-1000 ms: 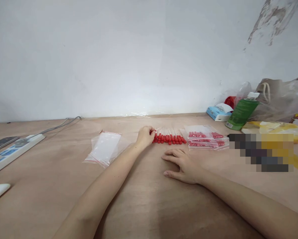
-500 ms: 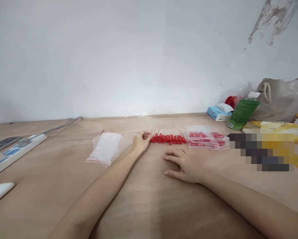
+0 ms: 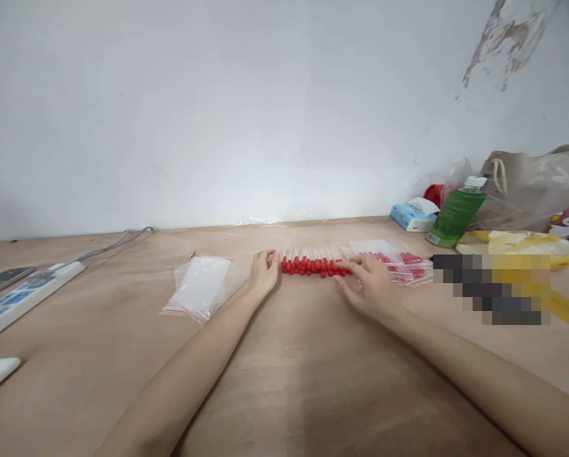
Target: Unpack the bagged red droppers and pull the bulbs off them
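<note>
Right hand (image 3: 372, 287) is now up at the right end of the loose red-tipped sticks (image 3: 310, 266), off its earlier spot nearer the front; fingers loosely spread. Left hand (image 3: 264, 271) is at the left end, fingers bent; can't tell if it grips any. Sticks lie in a row on the table (image 3: 265, 381), unbagged. Done: several filled zip bags (image 3: 412, 275), right. Left over: loose row, flat clear bags (image 3: 201, 282) seemingly unfilled.

The left forearm (image 3: 193, 374) slants up from the bottom edge, its hand (image 3: 264, 273) near the centre with fingers curled. The right forearm (image 3: 469, 368) reaches in from the lower right, its hand (image 3: 370, 284) palm down, thumb apart from the fingers.
</note>
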Motion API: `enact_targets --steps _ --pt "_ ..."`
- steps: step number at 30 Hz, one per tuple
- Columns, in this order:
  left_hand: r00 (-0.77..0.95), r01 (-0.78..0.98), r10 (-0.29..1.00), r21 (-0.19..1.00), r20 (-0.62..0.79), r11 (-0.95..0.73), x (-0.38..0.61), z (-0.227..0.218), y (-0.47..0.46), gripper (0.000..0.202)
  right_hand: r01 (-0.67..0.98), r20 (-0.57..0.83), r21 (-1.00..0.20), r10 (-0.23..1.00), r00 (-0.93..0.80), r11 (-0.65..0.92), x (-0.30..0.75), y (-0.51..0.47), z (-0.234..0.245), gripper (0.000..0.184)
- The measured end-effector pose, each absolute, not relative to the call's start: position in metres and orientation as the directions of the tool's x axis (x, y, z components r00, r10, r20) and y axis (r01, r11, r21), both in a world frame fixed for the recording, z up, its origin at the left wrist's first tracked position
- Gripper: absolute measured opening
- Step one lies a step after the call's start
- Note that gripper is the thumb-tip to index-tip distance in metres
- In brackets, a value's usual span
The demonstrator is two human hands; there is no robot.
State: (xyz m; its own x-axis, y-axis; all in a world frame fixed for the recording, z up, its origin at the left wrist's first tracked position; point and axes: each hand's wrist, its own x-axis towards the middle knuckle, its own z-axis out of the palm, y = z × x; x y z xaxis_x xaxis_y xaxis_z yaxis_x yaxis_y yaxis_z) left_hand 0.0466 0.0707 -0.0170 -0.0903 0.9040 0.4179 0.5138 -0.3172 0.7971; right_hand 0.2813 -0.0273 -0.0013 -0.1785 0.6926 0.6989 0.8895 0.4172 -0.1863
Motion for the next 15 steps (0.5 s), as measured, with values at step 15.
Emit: enact_targets --steps 15 --pt "-0.068 0.432 0.925 0.847 0.373 -0.31 0.022 -0.026 0.004 0.026 0.994 0.417 -0.075 0.908 -0.044 0.083 0.329 0.002 0.004 0.036"
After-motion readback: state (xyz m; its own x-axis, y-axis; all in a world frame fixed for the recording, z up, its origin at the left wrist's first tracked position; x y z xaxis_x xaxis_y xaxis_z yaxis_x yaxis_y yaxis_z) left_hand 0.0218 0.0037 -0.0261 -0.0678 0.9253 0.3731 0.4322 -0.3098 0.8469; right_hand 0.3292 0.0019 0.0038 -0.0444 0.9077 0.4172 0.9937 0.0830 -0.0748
